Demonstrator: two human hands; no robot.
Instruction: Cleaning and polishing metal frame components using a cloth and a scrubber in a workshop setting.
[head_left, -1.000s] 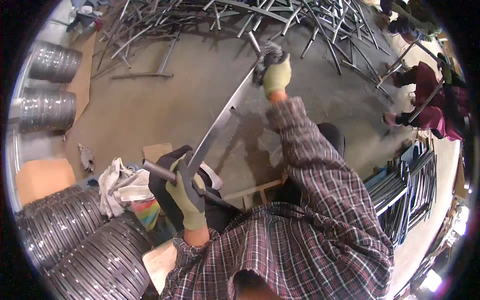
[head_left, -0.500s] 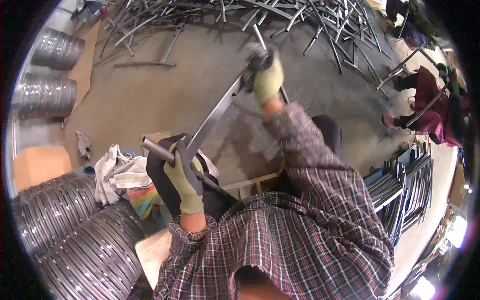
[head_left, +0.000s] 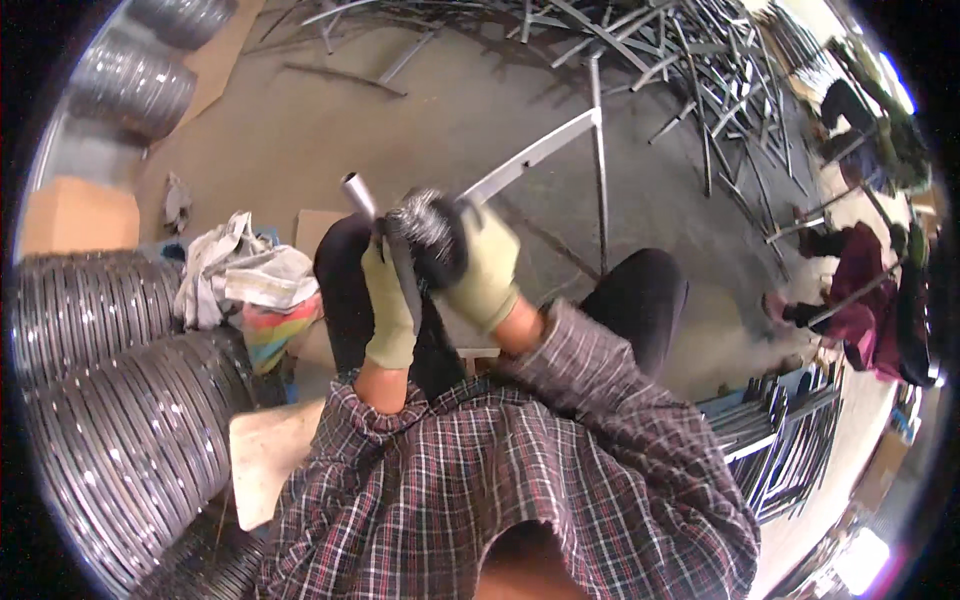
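An H-shaped metal tube frame (head_left: 535, 155) rests across my knees, one tube's open end sticking up beyond my left hand. My left hand (head_left: 390, 315), in a pale yellow-green glove with dark fingers, is closed round the near tube. My right hand (head_left: 485, 265), gloved the same way, is closed on a silvery, fuzzy wad of steel wool (head_left: 425, 222). It presses the wad to the frame where the flat crossbar meets the near tube, right beside my left hand. That joint is hidden by wad and glove. The frame's far tube (head_left: 601, 185) stands free of both hands.
Bundled dark metal rings (head_left: 130, 430) and crumpled pale cloths (head_left: 245, 270) lie to my left. Ahead on the floor is a tangled pile of metal frames (head_left: 700, 80). Stacked frames (head_left: 785, 430) stand at right, where another person (head_left: 865, 300) handles a metal piece.
My right hand has come back along the crossbar with the steel wool, from the far tube to beside my left hand. The view has shifted, and the frame's far tube appears further right.
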